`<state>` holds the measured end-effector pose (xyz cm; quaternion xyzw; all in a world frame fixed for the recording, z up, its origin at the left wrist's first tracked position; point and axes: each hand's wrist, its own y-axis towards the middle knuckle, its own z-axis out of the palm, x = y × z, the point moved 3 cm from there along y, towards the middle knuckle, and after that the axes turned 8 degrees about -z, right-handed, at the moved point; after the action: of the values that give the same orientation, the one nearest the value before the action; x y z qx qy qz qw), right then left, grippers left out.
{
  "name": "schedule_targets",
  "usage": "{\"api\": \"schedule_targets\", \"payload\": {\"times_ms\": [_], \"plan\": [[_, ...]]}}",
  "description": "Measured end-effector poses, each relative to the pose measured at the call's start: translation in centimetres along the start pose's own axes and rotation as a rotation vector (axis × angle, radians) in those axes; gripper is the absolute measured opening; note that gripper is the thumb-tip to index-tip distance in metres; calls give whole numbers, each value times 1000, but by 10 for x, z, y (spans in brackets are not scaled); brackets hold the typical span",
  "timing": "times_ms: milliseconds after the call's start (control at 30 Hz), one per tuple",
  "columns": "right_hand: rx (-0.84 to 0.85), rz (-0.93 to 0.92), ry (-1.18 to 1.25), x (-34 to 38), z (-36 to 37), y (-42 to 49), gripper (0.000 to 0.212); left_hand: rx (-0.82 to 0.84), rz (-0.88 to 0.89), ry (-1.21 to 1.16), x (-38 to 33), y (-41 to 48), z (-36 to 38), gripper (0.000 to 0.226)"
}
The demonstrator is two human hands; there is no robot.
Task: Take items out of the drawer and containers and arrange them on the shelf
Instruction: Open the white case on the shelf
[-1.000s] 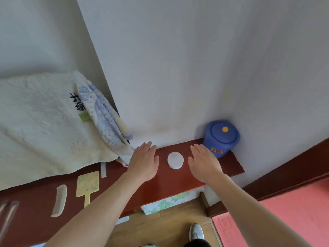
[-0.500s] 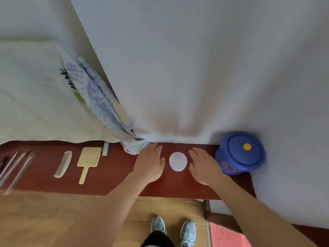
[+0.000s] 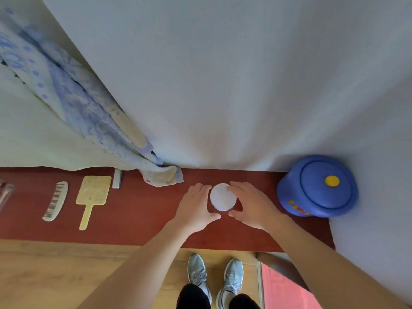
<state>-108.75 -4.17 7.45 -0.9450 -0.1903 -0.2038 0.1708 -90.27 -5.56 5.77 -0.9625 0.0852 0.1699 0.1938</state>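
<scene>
— Both hands have closed in since a moment ago: the gaps on either side of the white round case (image 3: pixel 223 197) are gone.

— Is either one gripping it?

— No. The left hand (image 3: pixel 196 207) lies palm down against the case's left edge, fingers fairly straight. The right hand (image 3: pixel 253 206) is just as flat, its fingertips (image 3: pixel 231 188) touching the far right rim. The two thumbs nearly meet in front of the case.

— And where is the case?

— Flat on the red shelf (image 3: pixel 138 210), between the hands, near the wall (image 3: pixel 223 85).

— What else is up there?

— A blue pot (image 3: pixel 318 188) with its lid on, at the right end, apart from the right hand. Well to the left lie a yellow hand mirror (image 3: pixel 93 195) and, beside it, a pale comb (image 3: pixel 55 200). A patterned towel (image 3: pixel 89 103) hangs down to the shelf's back edge.
</scene>
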Motion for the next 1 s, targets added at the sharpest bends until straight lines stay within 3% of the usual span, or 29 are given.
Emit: {"api": "schedule_targets", "payload": {"times_ms": [233, 1000], "plan": [[-85, -29, 31, -4, 8, 1, 68, -106, 11, -85, 4, 4, 11, 68], [-117, -38, 39, 1, 7, -3, 64, -150, 11, -106, 6, 5, 12, 63]]}}
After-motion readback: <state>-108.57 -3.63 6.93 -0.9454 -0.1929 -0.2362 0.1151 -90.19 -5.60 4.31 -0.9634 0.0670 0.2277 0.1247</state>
